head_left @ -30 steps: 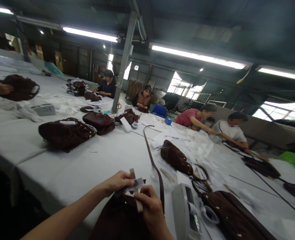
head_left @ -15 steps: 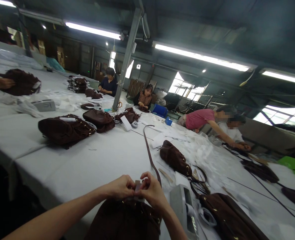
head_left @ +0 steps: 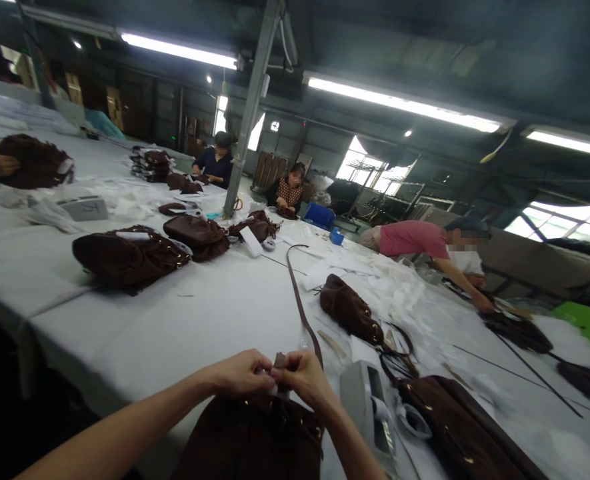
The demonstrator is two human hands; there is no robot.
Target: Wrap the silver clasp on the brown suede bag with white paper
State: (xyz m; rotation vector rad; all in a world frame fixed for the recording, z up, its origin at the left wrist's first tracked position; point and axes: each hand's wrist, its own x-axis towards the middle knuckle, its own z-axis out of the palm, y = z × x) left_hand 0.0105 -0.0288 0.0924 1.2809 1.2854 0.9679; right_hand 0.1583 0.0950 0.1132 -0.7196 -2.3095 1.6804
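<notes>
A dark brown drawstring bag [head_left: 255,440] with gold eyelets stands upright at the table's near edge, close to my body. Just above its mouth my two hands meet. My right hand [head_left: 305,380] pinches a short brown strap end [head_left: 279,361] between thumb and fingers. My left hand [head_left: 242,375] is closed in a pinch right beside it; a bit of whitish material shows at its fingertips, too small to name. From behind my right hand a long brown strap [head_left: 299,303] runs away over the table.
A grey tape dispenser [head_left: 367,413] stands at my right, beside another brown bag [head_left: 465,427]. More brown bags [head_left: 132,257] lie ahead and left, another [head_left: 349,308] ahead right. White cloth covers the table [head_left: 215,320]. A metal post [head_left: 252,107] rises beyond. Several co-workers handle bags around it.
My right hand's fingers have closed down on the strap end, which now tilts. The co-worker in pink at the right leans further over with an arm stretched out.
</notes>
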